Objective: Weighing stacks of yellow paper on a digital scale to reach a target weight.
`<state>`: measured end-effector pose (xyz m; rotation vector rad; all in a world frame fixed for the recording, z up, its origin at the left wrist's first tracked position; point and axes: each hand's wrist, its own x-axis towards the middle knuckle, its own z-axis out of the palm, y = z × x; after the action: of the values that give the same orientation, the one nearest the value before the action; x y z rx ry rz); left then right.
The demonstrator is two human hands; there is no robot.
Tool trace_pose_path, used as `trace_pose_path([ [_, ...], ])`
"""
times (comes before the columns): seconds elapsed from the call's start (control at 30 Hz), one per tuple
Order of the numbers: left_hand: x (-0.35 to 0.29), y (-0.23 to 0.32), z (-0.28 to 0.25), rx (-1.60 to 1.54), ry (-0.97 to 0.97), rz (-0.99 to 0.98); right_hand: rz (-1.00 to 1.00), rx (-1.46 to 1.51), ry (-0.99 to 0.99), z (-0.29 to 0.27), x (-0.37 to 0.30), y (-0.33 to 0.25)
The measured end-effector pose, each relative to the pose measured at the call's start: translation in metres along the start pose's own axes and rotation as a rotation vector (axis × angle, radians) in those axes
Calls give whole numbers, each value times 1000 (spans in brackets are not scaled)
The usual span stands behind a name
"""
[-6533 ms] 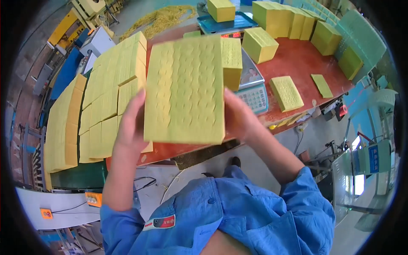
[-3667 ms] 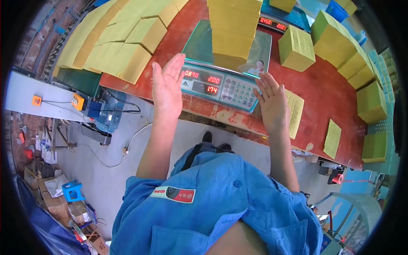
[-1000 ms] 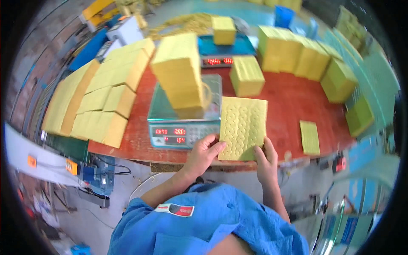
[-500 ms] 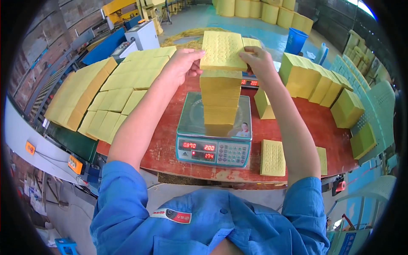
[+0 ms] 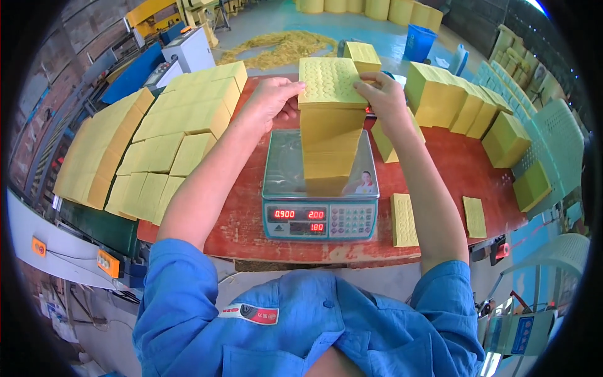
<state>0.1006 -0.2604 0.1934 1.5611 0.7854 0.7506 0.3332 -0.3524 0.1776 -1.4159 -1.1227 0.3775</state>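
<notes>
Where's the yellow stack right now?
Head view, centre: the stack stands on the scale, with the left hand and right hand at its top.

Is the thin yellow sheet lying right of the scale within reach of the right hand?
Probably yes: the sheet lies bare beside the right forearm, but the right hand is busy on the stack.

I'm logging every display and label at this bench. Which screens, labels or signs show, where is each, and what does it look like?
Scale display: front of the scale, dark windows with red digits.
Keypad: right of the display, grid of pale buttons.
Picture sticker: pan's near right corner, small portrait.
Shirt patch: chest of the blue shirt, white and red strip.
Orange boxes: lower left, on the white rail.
</notes>
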Motion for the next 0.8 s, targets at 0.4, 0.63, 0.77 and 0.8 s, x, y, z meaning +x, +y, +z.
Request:
trace_pose_path([
  [0.4,-2,-5,18,25,43,172,7,51,27,-2,-11,8],
  [0.63,7,-12,27,150,169,224,68,280,94,3,-5,9],
  [0.77,15,-25,21,242,226,295,42,334,95,7,-10,8],
  [0.8,12,-25,21,235,228,293,44,335,90,8,-12,5],
])
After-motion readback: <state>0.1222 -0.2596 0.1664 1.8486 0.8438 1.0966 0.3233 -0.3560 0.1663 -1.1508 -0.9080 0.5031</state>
